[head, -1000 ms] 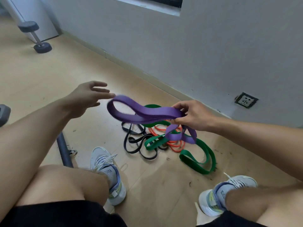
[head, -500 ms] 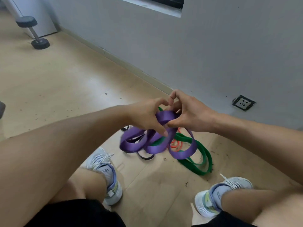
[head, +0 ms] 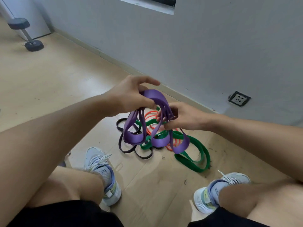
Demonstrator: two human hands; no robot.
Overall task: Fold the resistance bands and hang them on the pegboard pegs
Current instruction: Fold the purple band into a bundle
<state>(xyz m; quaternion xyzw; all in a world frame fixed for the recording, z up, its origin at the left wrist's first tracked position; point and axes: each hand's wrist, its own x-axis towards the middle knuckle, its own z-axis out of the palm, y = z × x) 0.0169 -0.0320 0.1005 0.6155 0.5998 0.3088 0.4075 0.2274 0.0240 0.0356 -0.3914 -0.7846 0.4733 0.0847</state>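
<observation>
Since the earlier frame, the wide purple rubber resistance band (head: 157,122) had been gathered into several hanging loops, raised above the floor pile. Its top was gripped by the curled fingers of the left hand (head: 131,94); lower strands were pinched by the right hand (head: 178,117). Folding was judged under way. Next, the loops would need evening before hanging; no pegboard was visible.
</observation>
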